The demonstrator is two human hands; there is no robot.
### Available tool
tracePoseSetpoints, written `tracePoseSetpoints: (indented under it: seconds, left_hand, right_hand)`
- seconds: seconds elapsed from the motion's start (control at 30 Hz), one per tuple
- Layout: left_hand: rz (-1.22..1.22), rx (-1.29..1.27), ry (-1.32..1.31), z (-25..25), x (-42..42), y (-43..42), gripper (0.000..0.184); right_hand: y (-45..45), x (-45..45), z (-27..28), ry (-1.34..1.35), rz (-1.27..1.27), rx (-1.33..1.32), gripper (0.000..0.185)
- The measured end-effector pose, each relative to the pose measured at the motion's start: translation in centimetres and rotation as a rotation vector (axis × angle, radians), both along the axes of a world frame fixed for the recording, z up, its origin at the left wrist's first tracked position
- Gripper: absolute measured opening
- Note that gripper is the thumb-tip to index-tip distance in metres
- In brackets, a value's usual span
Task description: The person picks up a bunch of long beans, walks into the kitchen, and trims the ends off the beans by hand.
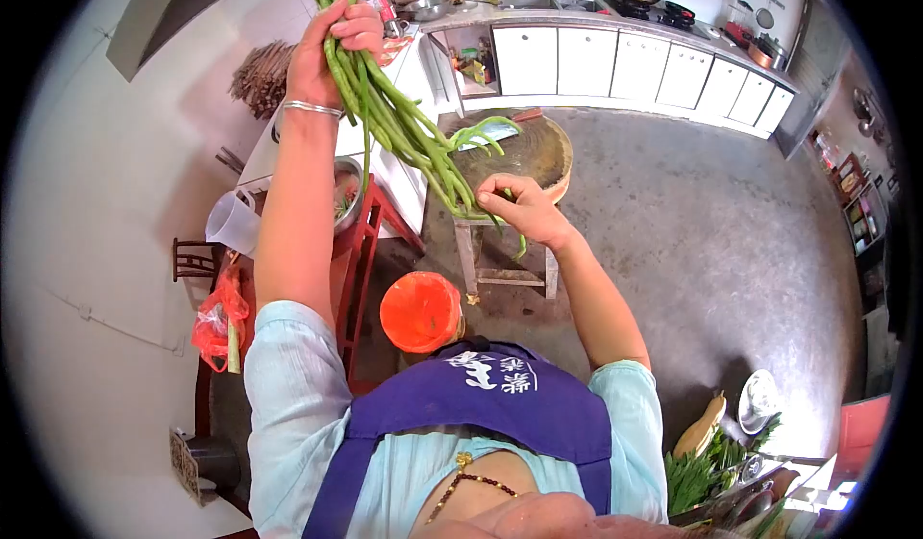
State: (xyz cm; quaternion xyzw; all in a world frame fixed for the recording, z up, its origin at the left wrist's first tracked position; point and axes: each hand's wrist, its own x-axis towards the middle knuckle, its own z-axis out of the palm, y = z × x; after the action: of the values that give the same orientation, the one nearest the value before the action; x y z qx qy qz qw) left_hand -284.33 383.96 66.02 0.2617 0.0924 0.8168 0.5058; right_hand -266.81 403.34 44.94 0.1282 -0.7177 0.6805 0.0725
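Note:
My left hand [336, 53], raised high on the left with a silver bangle on its wrist, is closed around a bunch of long green beans [399, 121]. The beans hang down and to the right toward my right hand [524, 210]. That hand pinches at their lower ends, thumb and finger together. Behind the bean ends is a round wooden chopping block [543, 150] on a wooden stool [508, 275]. A cleaver [498, 131] lies on the block, its blade partly covered by curled bean tips.
An orange-lined bucket [421, 313] stands on the floor before me. At left, a red table frame [358, 265] carries a metal bowl [346, 193], a white jug [234, 222] and a red plastic bag [223, 316]. White cabinets [586, 61] line the back. Leafy greens [707, 472] lie lower right.

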Motion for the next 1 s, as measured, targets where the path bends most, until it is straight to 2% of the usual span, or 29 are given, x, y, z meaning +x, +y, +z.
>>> tracePoseSetpoints:
  seconds: [0.1,0.2,0.3,0.5,0.6,0.7,1.0]
  left_hand:
    - [-0.006,-0.040,-0.075,0.5,-0.4,0.2,0.020]
    - [-0.042,-0.051,-0.051,0.0,-1.0,1.1,0.020]
    - [-0.049,-0.054,0.067,-0.6,-2.2,1.5,0.016]
    - [0.012,-0.077,0.083,-0.2,-3.6,1.5,0.017]
    - [0.032,-0.061,0.086,-0.2,-5.4,0.9,0.017]
    - [0.045,-0.050,0.092,-0.2,-7.5,-0.1,0.016]
    - [0.045,-0.025,0.151,-0.7,-12.6,-3.0,0.015]
  right_hand:
    - [-0.3,0.6,1.1,-0.184,0.092,-0.086,0.012]
    - [0.0,0.6,0.0,-0.104,0.142,-0.156,0.014]
    - [0.1,1.8,0.4,-0.199,0.286,-0.462,0.017]
    - [-0.1,2.3,1.2,-0.261,0.289,-0.427,0.023]
    - [-0.5,1.4,0.6,-0.274,0.248,-0.298,0.021]
    - [-0.8,0.2,-1.1,-0.301,0.119,-0.120,0.022]
    - [-4.8,-4.3,-2.8,-0.194,-0.091,-0.049,0.023]
